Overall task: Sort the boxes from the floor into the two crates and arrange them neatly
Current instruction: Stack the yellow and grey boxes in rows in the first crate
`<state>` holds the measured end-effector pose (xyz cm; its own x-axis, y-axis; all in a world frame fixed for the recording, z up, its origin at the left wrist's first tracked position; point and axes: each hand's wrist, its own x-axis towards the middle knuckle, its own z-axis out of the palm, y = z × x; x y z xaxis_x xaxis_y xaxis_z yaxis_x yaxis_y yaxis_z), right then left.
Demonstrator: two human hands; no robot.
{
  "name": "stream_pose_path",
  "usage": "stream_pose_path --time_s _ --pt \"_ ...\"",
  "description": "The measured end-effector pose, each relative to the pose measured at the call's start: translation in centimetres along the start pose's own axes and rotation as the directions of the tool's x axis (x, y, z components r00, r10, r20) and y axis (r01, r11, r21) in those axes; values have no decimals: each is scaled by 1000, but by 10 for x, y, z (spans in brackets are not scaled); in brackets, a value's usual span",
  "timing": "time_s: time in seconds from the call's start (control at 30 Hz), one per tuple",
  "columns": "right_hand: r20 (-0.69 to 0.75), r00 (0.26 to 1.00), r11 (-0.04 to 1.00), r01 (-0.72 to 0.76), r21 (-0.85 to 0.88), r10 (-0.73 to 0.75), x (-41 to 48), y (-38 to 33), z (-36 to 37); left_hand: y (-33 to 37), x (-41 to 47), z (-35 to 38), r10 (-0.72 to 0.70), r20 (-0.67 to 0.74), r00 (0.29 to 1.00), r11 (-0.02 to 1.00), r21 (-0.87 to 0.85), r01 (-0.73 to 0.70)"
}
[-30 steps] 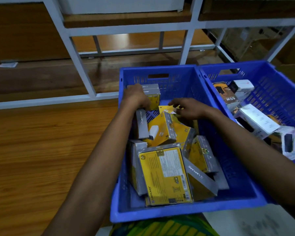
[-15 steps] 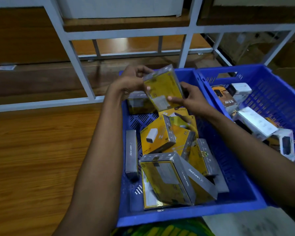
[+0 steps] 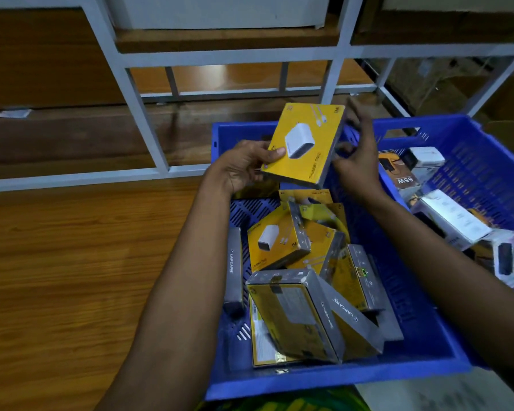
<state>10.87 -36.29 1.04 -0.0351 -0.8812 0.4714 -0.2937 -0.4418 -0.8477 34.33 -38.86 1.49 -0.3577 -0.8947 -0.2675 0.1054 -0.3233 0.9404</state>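
Landmark: left crate (image 3: pixel 324 381), blue plastic, slotted walls and floor, all places below given from it
Held box (image 3: pixel 304 146): yellow face printed with a white charger and cable, grey edges, tilted in the air above the crate's far end, clear of the boxes inside
Left hand (image 3: pixel 244 167): above the crate's far left corner, thumb laid on the yellow face, fingers curled beneath, gripping the held box at its lower left corner
Right hand (image 3: pixel 358 161): above the crate's far right wall, fingers spread and mostly straight along the held box's grey right edge; motion blur hides whether they touch it
Loose boxes (image 3: pixel 276 244): yellow and grey, heaped at odd angles over the crate's middle and near end, several leaning on one another
Slim grey box (image 3: pixel 234 268): on its edge against the crate's left wall
Large box (image 3: pixel 294 315): grey-edged, tipped up at the crate's near end
Right crate (image 3: pixel 487 161): blue, touching the left crate's right wall
White boxes (image 3: pixel 451 215): in the right crate, unsorted, with a dark box marked 65W (image 3: pixel 404 176) just beyond
Floor (image 3: pixel 72 262): wood-grain, left of the crate
Shelf frame (image 3: pixel 131 93): pale metal, beyond the crate's far wall
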Motion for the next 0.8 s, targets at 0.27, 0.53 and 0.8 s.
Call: stream_pose_path --time_s 0.27,0.53,0.8 --pt "322 830 797 -542 268 456 -6 -11 12 -1 3 4 38 -137 990 993 -102 -53" --pt "178 958 966 -196 -167 225 5 17 -5 -7 1 -16 573 -343 744 810 373 -452" --pt "339 931 848 64 -526 139 5 24 4 -8 2 -5 531 -87 843 573 769 -282"
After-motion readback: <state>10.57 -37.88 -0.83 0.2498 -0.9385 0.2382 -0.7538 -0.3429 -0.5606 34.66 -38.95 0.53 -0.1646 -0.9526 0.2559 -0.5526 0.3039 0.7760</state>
